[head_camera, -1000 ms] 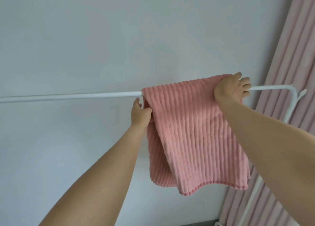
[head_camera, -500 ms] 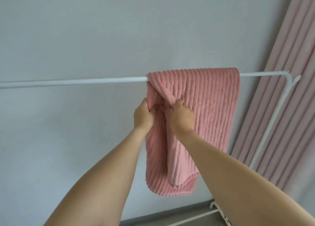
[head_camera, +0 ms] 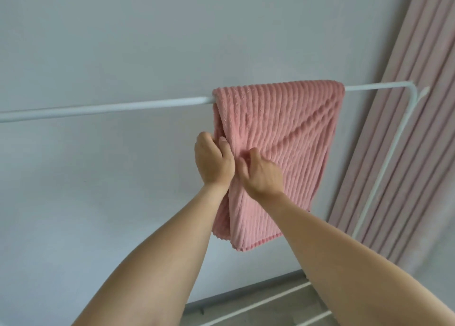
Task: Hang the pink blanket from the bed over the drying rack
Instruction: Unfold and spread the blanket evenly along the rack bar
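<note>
At far left the rack [head_camera: 103, 109] bar runs bare across the wall [head_camera: 98, 42], sloping up toward the right. Blanket [head_camera: 290, 133] is draped over the bar's right part, front layer hanging down w/ a back layer showing behind its left edge.

Left hand [head_camera: 213, 162] is curled on that left edge, thumb in front, fingers [head_camera: 205, 137] wrapped round behind, so closed on fabric. Just beside it, touching, right hand [head_camera: 262, 175] pinches a bunch of the front layer, fingers bent in tight; both grips are well below the bar. Diagonal creases run from the pinch up to the blanket's top right corner, so the cloth looks pulled taut toward the hands.

Risks, as I read it:
- both hands tug low and left; too hard and the blanket could slide along the bar or come off the near side, esp. if the back layer is shorter (can't tell how much hangs behind).
- left edge is folded under; letting go now likely leaves it bunched, dries poorly.
- rack looks light; a strong pull might tip it toward the person.

Right of the blanket a short bare bar end, then the upright beside the curtain [head_camera: 406, 128].
</note>
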Demonstrator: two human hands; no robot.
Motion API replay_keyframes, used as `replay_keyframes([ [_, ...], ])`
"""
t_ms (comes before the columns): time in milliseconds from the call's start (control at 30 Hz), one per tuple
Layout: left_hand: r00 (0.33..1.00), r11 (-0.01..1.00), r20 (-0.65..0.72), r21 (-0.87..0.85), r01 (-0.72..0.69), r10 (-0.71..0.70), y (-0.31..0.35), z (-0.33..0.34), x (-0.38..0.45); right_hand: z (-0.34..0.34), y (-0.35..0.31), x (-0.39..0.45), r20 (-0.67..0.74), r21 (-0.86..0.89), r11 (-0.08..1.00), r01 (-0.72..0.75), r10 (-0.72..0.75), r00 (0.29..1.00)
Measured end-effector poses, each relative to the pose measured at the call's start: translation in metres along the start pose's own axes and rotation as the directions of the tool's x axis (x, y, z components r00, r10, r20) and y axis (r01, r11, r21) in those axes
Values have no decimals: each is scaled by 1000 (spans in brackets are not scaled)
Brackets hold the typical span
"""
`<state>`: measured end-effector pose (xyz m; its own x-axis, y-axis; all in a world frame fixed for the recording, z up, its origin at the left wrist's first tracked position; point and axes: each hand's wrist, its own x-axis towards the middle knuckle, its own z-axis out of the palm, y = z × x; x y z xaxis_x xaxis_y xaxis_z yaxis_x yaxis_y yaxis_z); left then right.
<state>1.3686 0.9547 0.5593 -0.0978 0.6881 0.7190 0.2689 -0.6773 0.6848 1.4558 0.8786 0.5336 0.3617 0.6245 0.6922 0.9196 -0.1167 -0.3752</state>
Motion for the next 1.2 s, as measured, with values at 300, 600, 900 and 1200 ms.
replay_keyframes([
  [300,802,779,216,200,-594,556,93,39,39,-71,55,85,-212,-62,933,-354,334,918],
  [600,763,718,520,351,-601,385,155,137,76,-151,149,179,-286,79,834,-546,544,789],
  [900,735,551,588,509,-661,338,133,190,76,-136,207,235,-35,123,829,-545,552,833],
  [1200,725,583,590,465,-666,357,141,207,75,-137,207,238,-143,2,810,-586,580,802],
])
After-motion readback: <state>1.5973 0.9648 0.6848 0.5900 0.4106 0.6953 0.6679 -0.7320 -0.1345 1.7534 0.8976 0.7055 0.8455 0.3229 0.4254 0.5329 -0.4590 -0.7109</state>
